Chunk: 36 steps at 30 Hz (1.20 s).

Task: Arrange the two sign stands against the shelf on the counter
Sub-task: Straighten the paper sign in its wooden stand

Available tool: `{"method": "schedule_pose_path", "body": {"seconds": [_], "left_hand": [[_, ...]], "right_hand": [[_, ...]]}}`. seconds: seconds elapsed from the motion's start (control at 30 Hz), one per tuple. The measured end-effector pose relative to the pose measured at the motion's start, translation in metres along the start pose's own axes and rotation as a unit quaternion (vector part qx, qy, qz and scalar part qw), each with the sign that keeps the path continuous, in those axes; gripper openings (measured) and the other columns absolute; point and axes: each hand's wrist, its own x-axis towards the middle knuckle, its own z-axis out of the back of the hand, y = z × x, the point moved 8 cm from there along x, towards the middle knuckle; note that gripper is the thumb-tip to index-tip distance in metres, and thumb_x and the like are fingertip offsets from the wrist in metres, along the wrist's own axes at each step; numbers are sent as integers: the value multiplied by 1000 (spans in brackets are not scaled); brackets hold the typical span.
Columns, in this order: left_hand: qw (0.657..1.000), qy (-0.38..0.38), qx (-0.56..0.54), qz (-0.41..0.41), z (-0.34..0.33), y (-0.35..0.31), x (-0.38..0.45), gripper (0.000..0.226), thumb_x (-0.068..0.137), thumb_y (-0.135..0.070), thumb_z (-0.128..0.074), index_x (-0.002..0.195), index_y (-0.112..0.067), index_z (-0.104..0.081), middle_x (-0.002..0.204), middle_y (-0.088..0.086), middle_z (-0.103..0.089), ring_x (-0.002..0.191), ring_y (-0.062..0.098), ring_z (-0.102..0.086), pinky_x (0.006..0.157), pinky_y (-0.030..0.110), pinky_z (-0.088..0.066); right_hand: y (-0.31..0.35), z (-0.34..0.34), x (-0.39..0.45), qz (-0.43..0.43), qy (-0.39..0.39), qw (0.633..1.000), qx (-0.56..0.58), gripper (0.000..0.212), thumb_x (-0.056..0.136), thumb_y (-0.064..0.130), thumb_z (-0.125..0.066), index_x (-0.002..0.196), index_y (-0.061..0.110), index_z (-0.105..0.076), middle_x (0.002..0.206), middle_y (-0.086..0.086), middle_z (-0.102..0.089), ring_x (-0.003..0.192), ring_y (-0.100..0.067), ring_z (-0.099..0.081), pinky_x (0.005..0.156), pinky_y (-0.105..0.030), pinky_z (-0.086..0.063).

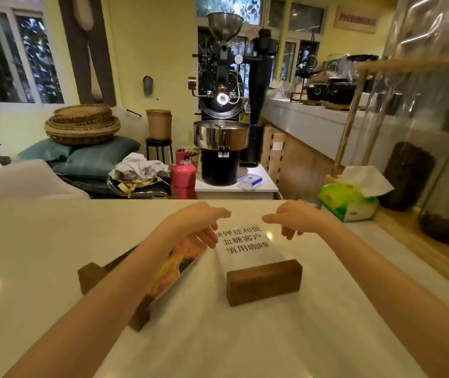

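Wooden-based sign stands (263, 285) on counter (40, 241); hands (245, 222) open above.

The left forearm (125, 271) covers much of the picture-printed sign panel in its dark wooden base (179, 263), so its artwork cannot be read. The clear sign panel with black printed characters (245, 241) has its top edge lost between the blurred left hand (198, 225) and right hand (291, 218). Both arms are cut off by the near edge. The wooden shelf (398, 219) runs out at right.
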Motion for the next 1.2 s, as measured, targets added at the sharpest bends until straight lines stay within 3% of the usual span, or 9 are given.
{"method": "schedule_pose_path", "body": {"seconds": [0.17, 0.33, 0.47, 0.57, 0.7, 0.8, 0.93, 1.07, 1.2], "left_hand": [[998, 13, -20, 57, -28, 29, 0, 63, 88, -40, -51, 128, 8, -39, 120, 29, -60, 79, 30, -65, 68, 31, -55], [997, -10, -61, 56, -36, 47, 8, 47, 86, -26, -58, 118, 7, -49, 77, 17, -67, 60, 22, -66, 63, 33, -58], [993, -27, -113, 34, -41, 57, 8, 24, 82, -8, -63, 100, 7, -60, 76, 14, -65, 52, 14, -65, 53, 26, -59], [988, -27, -147, 25, -46, 60, 6, 15, 79, -3, -66, 92, 3, -62, 93, 18, -67, 67, 21, -66, 56, 25, -59], [990, -36, -138, 9, -51, 55, 3, 23, 79, -1, -66, 101, 4, -60, 104, 16, -66, 74, 23, -66, 61, 26, -59], [988, -41, -151, 1, -50, 52, -1, 40, 79, 1, -65, 116, 5, -51, 112, 19, -64, 73, 23, -65, 59, 28, -59], [986, -85, -139, -24, -38, 50, 1, 73, 74, 1, -71, 136, -2, -33, 86, 3, -56, 94, 30, -63, 83, 47, -56], [980, -137, -120, -74, -24, 41, -3, 74, 74, -2, -71, 137, -12, -35, 86, 2, -54, 95, 28, -63, 76, 49, -59], [973, -168, -84, -136, -18, 29, -11, 75, 77, -3, -68, 140, -18, -28, 91, 1, -53, 82, 20, -63, 62, 33, -60]], "right_hand": [[-24, -29, -3, -67, 69, 994, 51, 57, 84, 52, -47, 108, 2, -58, 82, -10, -66, 63, -17, -63, 58, -27, -50], [-35, -48, -8, -78, 71, 986, 128, 52, 81, 42, -59, 112, 1, -58, 93, -10, -63, 71, -17, -59, 58, -23, -49], [-35, -56, -11, -56, 57, 983, 165, 52, 73, 30, -71, 118, 6, -58, 108, -9, -62, 90, -21, -57, 77, -29, -48], [-39, -57, -13, -62, 38, 978, 196, 53, 71, 28, -73, 117, 6, -59, 102, -5, -61, 94, -22, -58, 85, -32, -47], [-40, -57, -17, -65, 19, 969, 236, 50, 71, 23, -74, 115, 4, -61, 99, -7, -62, 83, -18, -58, 76, -24, -45], [-36, -53, -17, -47, -15, 963, 265, 45, 71, 19, -74, 112, 4, -62, 91, -5, -62, 67, -6, -55, 54, -12, -43], [-33, -47, -15, -19, -62, 952, 301, 48, 73, 21, -73, 117, 10, -57, 79, 7, -57, 67, -5, -54, 55, -14, -41], [-24, -38, -18, 31, -117, 938, 326, 44, 75, 20, -71, 116, 13, -56, 88, 2, -64, 69, -3, -56, 54, -14, -42], [-23, -30, -19, 55, -149, 918, 364, 43, 72, 17, -73, 111, 14, -55, 92, -1, -66, 78, -12, -63, 60, -20, -50]]}}
